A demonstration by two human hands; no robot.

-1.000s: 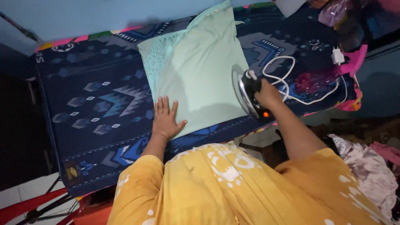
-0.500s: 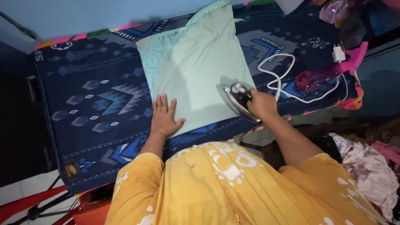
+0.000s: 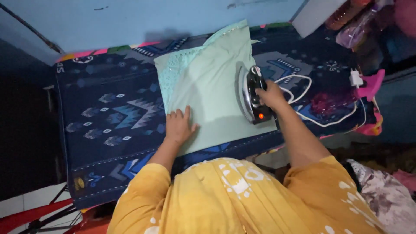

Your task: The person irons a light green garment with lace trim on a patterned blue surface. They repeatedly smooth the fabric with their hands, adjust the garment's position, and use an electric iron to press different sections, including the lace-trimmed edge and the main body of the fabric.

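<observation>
Right hand (image 3: 271, 93) wrapped round the handle of a black electric iron (image 3: 252, 95) — on the pale green garment's (image 3: 212, 86) right side, left hand (image 3: 178, 125) flat, fingers spread, pressing its lower left edge — patterned ironing board (image 3: 108, 117) beneath.

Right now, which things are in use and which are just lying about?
In use: left hand flat on mint cloth; right hand gripping iron; white cord; patterned board cover.
Lying about: pink hanger, plastic bags, floral fabric.
</observation>
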